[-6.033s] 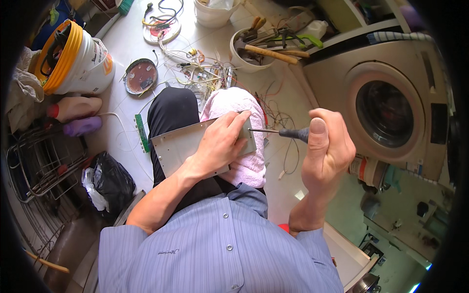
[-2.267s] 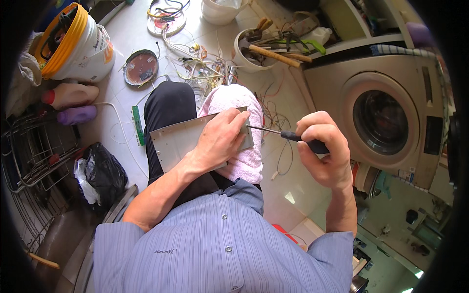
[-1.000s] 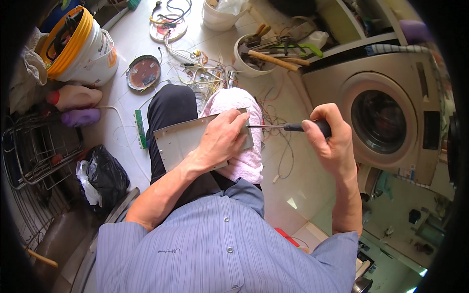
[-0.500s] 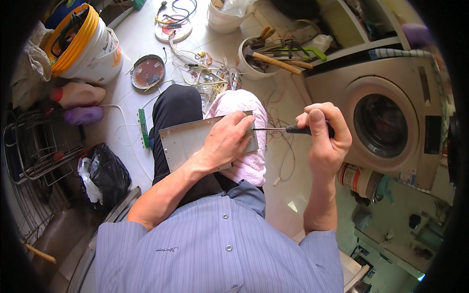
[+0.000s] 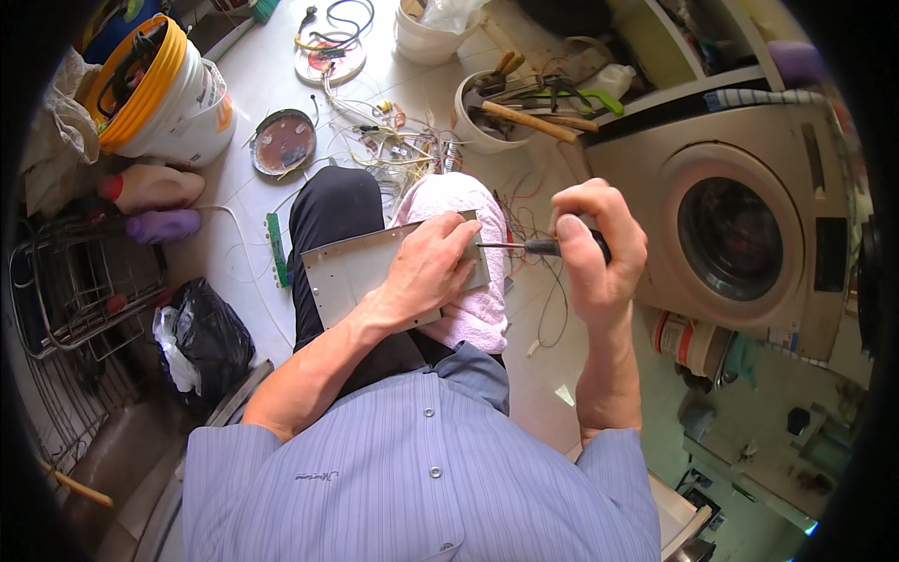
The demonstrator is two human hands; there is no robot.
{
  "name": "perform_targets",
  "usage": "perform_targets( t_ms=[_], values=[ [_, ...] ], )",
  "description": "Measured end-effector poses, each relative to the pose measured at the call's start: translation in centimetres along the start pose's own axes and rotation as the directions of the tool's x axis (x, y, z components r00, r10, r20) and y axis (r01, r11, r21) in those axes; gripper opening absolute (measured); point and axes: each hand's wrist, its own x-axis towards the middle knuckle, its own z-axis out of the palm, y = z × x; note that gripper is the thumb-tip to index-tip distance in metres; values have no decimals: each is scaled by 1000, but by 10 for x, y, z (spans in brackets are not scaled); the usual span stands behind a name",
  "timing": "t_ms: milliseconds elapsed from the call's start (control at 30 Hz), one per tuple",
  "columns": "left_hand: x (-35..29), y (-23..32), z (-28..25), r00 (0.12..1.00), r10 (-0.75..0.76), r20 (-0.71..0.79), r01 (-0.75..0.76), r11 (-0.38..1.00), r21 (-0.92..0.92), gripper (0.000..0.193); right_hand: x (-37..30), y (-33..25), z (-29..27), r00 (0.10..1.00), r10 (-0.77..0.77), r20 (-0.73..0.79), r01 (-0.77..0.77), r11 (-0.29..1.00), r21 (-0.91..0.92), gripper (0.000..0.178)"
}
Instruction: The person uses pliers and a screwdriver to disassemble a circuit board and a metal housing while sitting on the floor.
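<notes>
A flat grey metal panel (image 5: 351, 274) with small holes along its edges lies across my knees, partly over a pink towel (image 5: 473, 318). My left hand (image 5: 426, 262) grips the panel near its right end, its fingers bent over the far edge. My right hand (image 5: 599, 245) is wrapped round the dark handle of a screwdriver (image 5: 541, 246). The shaft points left, and its tip meets the right end of the panel, close to my left fingertips. Whether a screw sits under the tip is too small to tell.
Loose wires and electronic parts (image 5: 403, 145) cover the floor beyond my knees. A green circuit board (image 5: 276, 250) and a round brown-faced plate (image 5: 284, 142) lie to the left. A tool bucket (image 5: 478, 126) stands ahead, a washing machine (image 5: 721, 215) to the right, a black bag (image 5: 213, 328) at left.
My right hand has shifted left and slightly up with the screwdriver, and its fingers have turned on the handle. My left hand and the panel have barely moved.
</notes>
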Motion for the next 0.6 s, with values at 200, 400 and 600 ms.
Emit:
perform_targets(
  t_ms=[200,400,600],
  values=[
    [1,3,0,1000,11,2,-11,1000,-25,51,-5,-41,-8,999,-6,51,46,570,-821,28],
    [1,5,2,1000,24,-2,-24,1000,-15,51,0,-41,-18,983,179,49,-83,663,-744,22],
    [-1,3,2,1000,10,3,-10,1000,2,52,0,-30,-14,986,153,64,-82,786,-613,21]
  ],
)
